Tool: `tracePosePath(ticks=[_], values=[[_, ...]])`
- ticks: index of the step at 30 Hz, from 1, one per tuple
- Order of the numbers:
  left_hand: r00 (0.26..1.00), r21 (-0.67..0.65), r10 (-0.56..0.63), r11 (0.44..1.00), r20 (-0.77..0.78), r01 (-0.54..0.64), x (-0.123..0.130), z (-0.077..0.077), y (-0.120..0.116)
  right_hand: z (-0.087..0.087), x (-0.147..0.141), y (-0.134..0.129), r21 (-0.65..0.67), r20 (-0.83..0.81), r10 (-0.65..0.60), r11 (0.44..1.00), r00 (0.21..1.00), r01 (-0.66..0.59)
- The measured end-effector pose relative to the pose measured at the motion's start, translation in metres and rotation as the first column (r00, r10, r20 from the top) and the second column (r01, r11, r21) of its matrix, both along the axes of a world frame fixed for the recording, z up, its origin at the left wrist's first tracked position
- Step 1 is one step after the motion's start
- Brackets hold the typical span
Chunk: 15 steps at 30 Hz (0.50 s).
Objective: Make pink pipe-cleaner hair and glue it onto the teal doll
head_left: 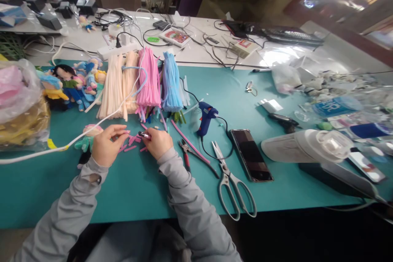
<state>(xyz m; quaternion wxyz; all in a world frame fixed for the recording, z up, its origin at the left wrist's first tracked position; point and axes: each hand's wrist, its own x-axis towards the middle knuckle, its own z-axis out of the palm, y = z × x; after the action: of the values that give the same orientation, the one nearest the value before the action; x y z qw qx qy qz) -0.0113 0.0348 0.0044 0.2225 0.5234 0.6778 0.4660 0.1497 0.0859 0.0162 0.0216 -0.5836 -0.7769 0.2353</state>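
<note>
My left hand (108, 144) is closed in a pinch, with a small pink pipe cleaner piece (127, 132) at its fingertips. My right hand (159, 143) grips a small object with a dark, shiny metal end that looks like a lighter (143, 134); the fingers hide most of it. Between the hands, several short pink pipe cleaner pieces (130, 148) lie scattered on the green mat (135, 188). A doll (87, 139) made of fuzzy stems lies beside my left hand, partly covered by it. Beyond the hands stand bundles of peach (112, 86), pink (149, 80) and blue pipe cleaners (171, 84).
Right of my hands lie pliers (186, 155), large scissors (230, 184), a blue glue gun (206, 118), a phone (251, 155) and a white bottle (294, 146). Finished dolls (75, 84) and plastic bags (23, 110) sit left. A white cable (104, 119) crosses above my left hand.
</note>
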Motion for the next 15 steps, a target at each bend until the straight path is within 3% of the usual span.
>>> tracePosePath(ticks=[4,10,15], values=[[0.999,-0.004,-0.003,1.000,0.035,0.003,0.008,0.002,-0.003,0.000,0.009,-0.001,0.006,-0.084,-0.005,1.000,0.996,0.006],[0.991,0.146,-0.126,0.981,-0.043,0.131,0.021,0.003,-0.009,-0.004,0.022,-0.009,-0.032,-0.361,0.032,0.998,0.932,-0.046],[0.991,0.112,-0.133,0.985,-0.002,0.132,0.023,-0.006,-0.007,-0.009,0.019,-0.012,-0.042,-0.483,-0.006,0.999,0.876,-0.016]])
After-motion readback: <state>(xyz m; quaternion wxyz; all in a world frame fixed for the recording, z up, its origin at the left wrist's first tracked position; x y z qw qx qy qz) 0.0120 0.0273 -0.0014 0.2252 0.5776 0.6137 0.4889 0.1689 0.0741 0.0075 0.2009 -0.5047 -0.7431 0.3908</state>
